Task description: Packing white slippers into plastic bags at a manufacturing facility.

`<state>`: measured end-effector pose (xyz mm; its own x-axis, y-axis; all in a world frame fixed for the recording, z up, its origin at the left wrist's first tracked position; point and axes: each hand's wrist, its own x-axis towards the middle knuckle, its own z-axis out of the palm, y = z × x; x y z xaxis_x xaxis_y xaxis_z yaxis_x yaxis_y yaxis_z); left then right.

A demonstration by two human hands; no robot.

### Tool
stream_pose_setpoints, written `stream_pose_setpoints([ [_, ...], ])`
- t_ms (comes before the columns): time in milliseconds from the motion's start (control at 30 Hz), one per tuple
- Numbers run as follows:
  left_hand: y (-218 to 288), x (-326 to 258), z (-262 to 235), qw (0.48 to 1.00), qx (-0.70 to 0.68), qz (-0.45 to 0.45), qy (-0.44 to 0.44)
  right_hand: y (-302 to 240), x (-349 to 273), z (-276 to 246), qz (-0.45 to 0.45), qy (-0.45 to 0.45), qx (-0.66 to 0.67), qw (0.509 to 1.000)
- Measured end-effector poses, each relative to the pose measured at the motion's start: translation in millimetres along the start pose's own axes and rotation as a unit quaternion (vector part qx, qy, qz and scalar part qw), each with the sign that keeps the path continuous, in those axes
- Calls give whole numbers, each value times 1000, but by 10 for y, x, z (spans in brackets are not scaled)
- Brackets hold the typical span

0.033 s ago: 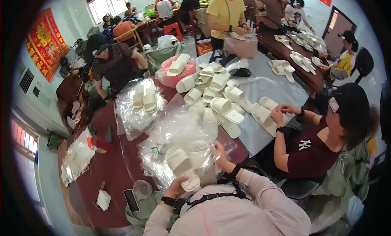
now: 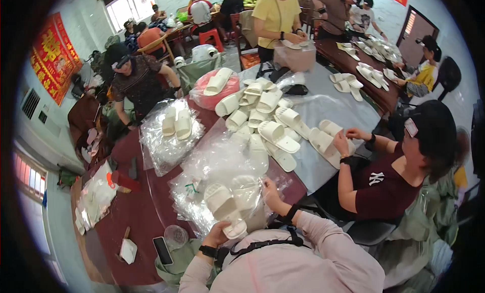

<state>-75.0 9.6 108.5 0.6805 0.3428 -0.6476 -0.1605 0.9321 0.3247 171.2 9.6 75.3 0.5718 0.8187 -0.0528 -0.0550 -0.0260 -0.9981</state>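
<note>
Near my body, my left hand [image 2: 216, 235] is closed round the heel end of a cream slide slipper [image 2: 221, 202], whose ribbed strap points away from me. Beside it, a second slipper [image 2: 246, 188] shows through a clear plastic bag [image 2: 258, 212]. My right hand [image 2: 273, 194] pinches that bag at its right edge. Beneath both slippers lies a spread stack of clear bags [image 2: 202, 169]. Just beyond is a heap of loose cream slippers [image 2: 268, 103]. Part of the left-hand fingers is hidden under the slipper.
A pair of slippers [image 2: 177, 122] tops another bag stack at left. A phone [image 2: 162, 250], a clear cup [image 2: 176, 235] and a white block-like item [image 2: 128, 249] lie on the dark red table [image 2: 136, 207]. A co-worker [image 2: 384, 166] handles slippers at right; others work farther back.
The view has shifted very slightly, so the scene sits a little farther left. Both my hands keep nearly the same hold on the slipper and the bag.
</note>
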Motion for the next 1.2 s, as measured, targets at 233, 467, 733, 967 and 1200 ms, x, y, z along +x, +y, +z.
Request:
stream_pose_setpoints([
  [233,-95,5,-367,1000,11,-24,9,120,-214,-243,-23,-131,-239,962],
  [467,-130,-7,-370,997,52,-33,52,611,-315,-448,121,-350,-336,866],
  [733,39,-65,-123,992,-57,60,-89,97,-369,-247,238,-279,-87,926],
  [967,526,-390,394,992,-92,91,-16,-661,-124,-61,104,-198,38,974],
  [1200,578,-424,308,984,-100,94,115,-978,18,-34,130,-188,45,972],
])
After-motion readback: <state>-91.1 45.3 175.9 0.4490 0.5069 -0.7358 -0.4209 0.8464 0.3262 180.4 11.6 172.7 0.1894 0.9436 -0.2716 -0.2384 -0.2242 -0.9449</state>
